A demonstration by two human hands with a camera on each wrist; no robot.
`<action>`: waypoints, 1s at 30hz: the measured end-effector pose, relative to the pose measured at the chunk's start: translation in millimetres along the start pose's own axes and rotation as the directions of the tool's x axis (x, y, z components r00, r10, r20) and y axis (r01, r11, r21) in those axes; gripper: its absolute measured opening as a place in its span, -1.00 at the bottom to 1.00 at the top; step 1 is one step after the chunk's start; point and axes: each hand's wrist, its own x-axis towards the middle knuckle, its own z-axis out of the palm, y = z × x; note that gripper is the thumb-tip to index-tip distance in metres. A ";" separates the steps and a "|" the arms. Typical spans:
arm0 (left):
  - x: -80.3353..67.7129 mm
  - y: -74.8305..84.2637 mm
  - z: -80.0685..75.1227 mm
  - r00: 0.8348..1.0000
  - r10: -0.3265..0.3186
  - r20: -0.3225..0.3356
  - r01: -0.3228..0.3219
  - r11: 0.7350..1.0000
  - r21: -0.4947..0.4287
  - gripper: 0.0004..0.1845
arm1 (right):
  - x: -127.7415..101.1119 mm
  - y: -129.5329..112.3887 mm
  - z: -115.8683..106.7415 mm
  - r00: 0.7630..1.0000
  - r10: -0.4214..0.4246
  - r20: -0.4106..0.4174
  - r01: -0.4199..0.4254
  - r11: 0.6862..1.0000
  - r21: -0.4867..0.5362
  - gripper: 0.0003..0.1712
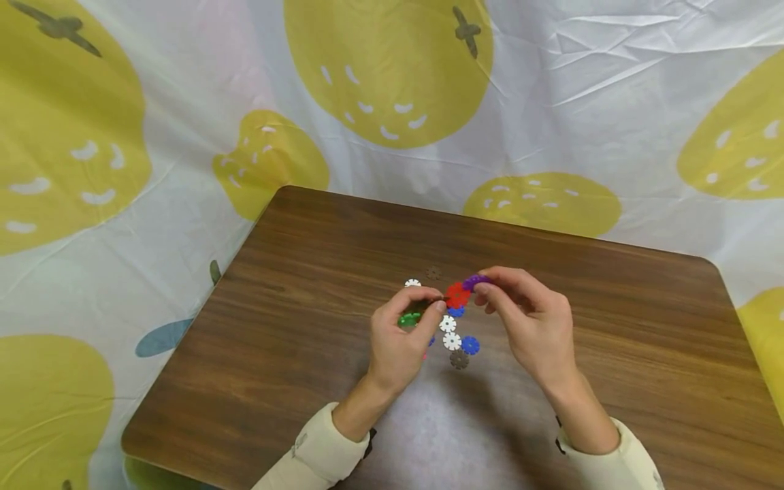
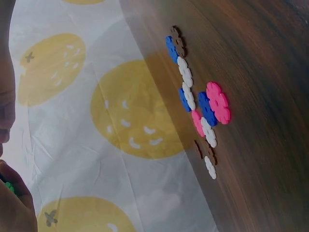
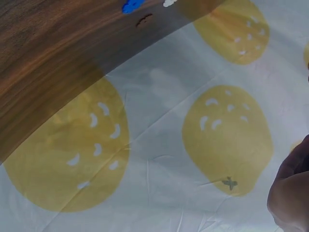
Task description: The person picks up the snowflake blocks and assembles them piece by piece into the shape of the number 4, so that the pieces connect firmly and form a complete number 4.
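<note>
Head view: above the worktop [image 1: 294,292], in from its far edge, the left hand [image 1: 397,344] pinches a dark piece [image 1: 439,298] beside a red disc [image 1: 457,295]; the right hand [image 1: 539,320] pinches a purple disc [image 1: 474,282] touching the red. Left wrist view: a pink disc [image 2: 218,103] lies beside a blue disc [image 2: 207,109]. Right wrist view: a brown disc [image 3: 144,20] lies near the worktop's edge.

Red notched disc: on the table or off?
Off: the flat, red notched disc is held up between left hand and right hand, overlapping a round blue disc.
</note>
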 end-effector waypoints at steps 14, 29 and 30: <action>3.8 0.3 -0.3 0.999 0.043 -0.009 -0.043 0.999 -0.012 -0.93 | 0.9 6.3 9.3 0.994 -0.088 -0.066 0.094 0.990 0.103 -0.75; 6.5 1.7 -0.1 0.996 0.008 0.084 -0.002 0.997 -0.073 -0.86 | 3.7 7.3 6.8 0.992 -0.096 -0.079 0.099 0.995 0.032 -0.66; 6.1 0.7 -0.3 0.997 0.004 0.081 0.003 0.997 -0.074 -0.86 | 3.1 8.1 5.9 0.995 -0.080 -0.062 0.082 0.996 0.032 -0.65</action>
